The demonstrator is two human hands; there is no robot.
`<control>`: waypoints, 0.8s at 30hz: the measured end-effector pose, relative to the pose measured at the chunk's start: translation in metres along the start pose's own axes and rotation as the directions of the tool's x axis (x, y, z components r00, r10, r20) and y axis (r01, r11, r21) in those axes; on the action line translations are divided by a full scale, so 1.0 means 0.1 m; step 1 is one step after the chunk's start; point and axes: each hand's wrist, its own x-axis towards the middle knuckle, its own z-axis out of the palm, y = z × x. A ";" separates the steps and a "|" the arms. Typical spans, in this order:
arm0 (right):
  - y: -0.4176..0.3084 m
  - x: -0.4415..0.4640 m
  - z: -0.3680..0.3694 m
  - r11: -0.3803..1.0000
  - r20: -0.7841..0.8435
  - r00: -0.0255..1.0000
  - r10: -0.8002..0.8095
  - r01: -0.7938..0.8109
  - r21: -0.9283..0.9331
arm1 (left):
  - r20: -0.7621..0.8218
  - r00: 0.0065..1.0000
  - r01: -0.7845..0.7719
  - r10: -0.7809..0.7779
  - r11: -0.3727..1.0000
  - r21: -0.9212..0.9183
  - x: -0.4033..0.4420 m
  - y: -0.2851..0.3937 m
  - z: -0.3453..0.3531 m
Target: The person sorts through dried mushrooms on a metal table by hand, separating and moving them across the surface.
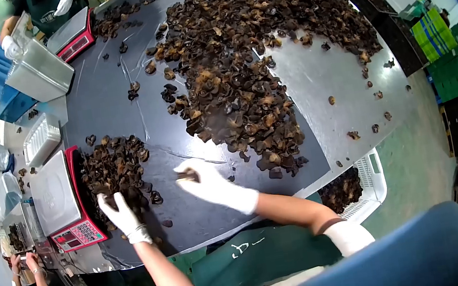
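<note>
My left hand (pixel 122 217), in a white glove, rests at the near edge of a small heap of dark brown wood ear mushrooms (pixel 117 165). Its thumb and fingers are spread, and I see nothing held in them. To the right, my right hand (pixel 212 186), also gloved, is above the dark table sheet with a piece of wood ear mushroom (pixel 188 176) between its curled fingers. A far larger pile of wood ear mushrooms (pixel 239 94) spreads across the table beyond it. Left of the small heap stands a red scale (pixel 79 233) with a metal plate (pixel 53 190).
A white basket (pixel 373 186) holding more mushrooms sits below the table's right edge. A second scale (pixel 75 44) and a metal box (pixel 40 70) stand at the far left, near a co-worker's gloved hands (pixel 66 1). Another person's hands (pixel 24 261) are at lower left.
</note>
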 end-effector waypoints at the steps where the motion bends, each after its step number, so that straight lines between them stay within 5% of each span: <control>1: -0.08 0.13 0.18 1.000 0.067 0.998 -0.004 0.002 0.030 | -0.051 0.998 0.021 -0.021 1.000 0.001 0.07 -0.07 -0.08; 3: -0.14 0.27 0.50 0.981 0.082 0.983 -0.163 0.170 -0.089 | -0.131 0.991 0.033 -0.028 0.999 0.033 0.08 0.02 -0.17; 5: -0.14 0.28 0.51 0.947 0.170 0.953 -0.249 0.277 -0.165 | -0.171 0.963 -0.127 0.209 0.910 0.395 -0.04 -0.02 -0.22; 6: -0.12 0.22 0.43 0.919 0.186 0.940 -0.286 0.325 -0.225 | -0.163 0.952 -0.186 0.261 0.910 0.369 -0.15 0.12 -0.21; 7: -0.09 0.14 0.29 0.884 0.206 0.925 -0.319 0.369 -0.286 | -0.133 0.982 -0.126 0.131 0.991 0.043 -0.35 0.33 -0.14; 8: -0.01 0.04 0.14 0.842 0.177 0.911 -0.372 0.412 -0.349 | -0.088 0.976 -0.202 0.199 0.979 -0.028 -0.55 0.39 -0.02; 9: -0.05 -0.04 -0.10 0.805 0.182 0.891 -0.416 0.454 -0.381 | 0.089 0.950 -0.305 0.298 0.948 0.087 -0.74 0.50 0.01; 10: 0.06 -0.14 -0.30 0.750 0.115 0.858 -0.501 0.497 -0.436 | 0.274 0.918 -0.299 0.288 0.954 0.001 -0.96 0.58 0.08; 12: -0.03 -0.39 -0.74 0.686 0.013 0.864 -0.504 0.409 -0.602 | 0.497 0.727 -0.449 0.474 0.875 -0.178 -1.29 0.62 0.30; 15: 0.06 -0.78 -1.32 0.551 -0.076 0.951 -0.299 0.107 -0.828 | 0.751 0.496 -0.603 0.435 0.795 -0.063 -1.49 0.81 0.63; 19: 0.08 -1.16 -1.51 0.291 -0.097 0.986 -0.139 -0.053 -0.955 | 0.838 0.305 -0.764 0.453 0.642 -0.070 -1.47 0.98 1.11; 20: 0.13 -1.18 -1.52 0.305 -0.087 0.995 -0.057 -0.066 -0.950 | 0.841 0.253 -0.783 0.479 0.611 -0.113 -1.45 1.06 1.20; 24: 0.51 -1.17 -1.59 0.422 -0.057 0.978 -0.199 0.033 -0.906 | 0.821 0.168 -0.839 0.546 0.516 -0.172 -1.52 1.15 1.43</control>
